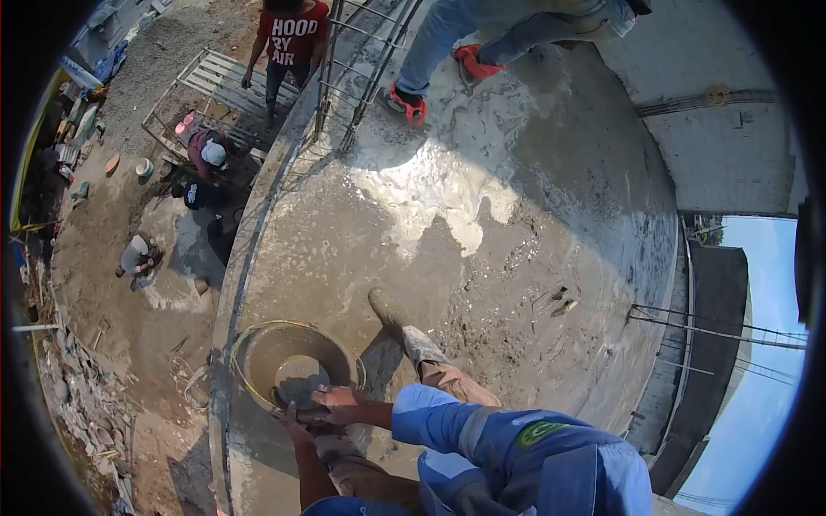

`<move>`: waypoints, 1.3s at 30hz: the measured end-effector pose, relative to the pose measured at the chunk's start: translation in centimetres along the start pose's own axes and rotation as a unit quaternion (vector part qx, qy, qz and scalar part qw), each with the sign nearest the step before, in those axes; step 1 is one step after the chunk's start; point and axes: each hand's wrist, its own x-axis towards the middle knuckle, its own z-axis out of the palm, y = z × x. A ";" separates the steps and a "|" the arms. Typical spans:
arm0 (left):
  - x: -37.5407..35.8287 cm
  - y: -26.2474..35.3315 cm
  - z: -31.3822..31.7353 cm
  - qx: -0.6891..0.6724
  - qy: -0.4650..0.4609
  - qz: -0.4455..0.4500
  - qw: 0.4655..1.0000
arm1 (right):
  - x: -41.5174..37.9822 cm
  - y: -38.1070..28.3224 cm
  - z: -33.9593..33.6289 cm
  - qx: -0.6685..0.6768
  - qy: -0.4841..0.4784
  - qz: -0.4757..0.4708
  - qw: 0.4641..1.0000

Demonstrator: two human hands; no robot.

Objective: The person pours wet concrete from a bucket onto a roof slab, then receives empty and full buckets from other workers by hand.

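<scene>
Grey wet concrete coats both hands where they meet on the near rim of a round, mud-caked metal pan with a yellowish edge. The right hand, coming from a blue sleeve, curls its fingers over the rim, and the left hand closes on the same edge just beside it from lower down; each grip looks wrapped around the rim, though the fingertips are too smeared to see clearly. Holding it at one side with both hands probably steadies the heavy pan, which sits on the wet grey concrete slab right at its curved outer edge. A concrete-caked boot is planted just beyond the pan, bracing the person. Farther across the slab stands another person in jeans and red sandals beside a metal ladder. Well below the edge, on the dirt ground, several people work near a patch of mixed concrete.
</scene>
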 end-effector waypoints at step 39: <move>-0.1 1.6 5.1 0.195 0.096 -0.054 0.975 | -9.9 36.5 -40.3 -0.227 0.535 0.490 0.650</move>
